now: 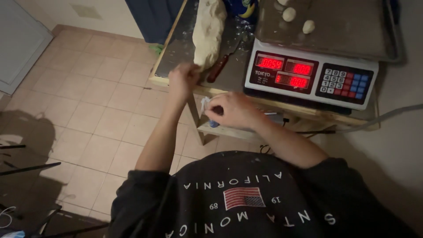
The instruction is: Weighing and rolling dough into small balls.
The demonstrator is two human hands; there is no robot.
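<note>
Hands first, from near to far: the right hand (233,110) is nearest, curled loosely at the tabletop's (176,61) near edge, fingers closed on a small white and blue thing I cannot identify. Further left, the left hand (184,77) pinches the near end of the long pale dough log (209,31), whose long axis runs straight away. Right stands a white electronic scale (310,72) with a metal tray (343,31) carrying small dough balls (289,14).

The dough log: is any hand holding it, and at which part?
The left hand pinches the near end of the dough log. The right hand holds a small whitish thing, which is too hidden to identify.
</note>
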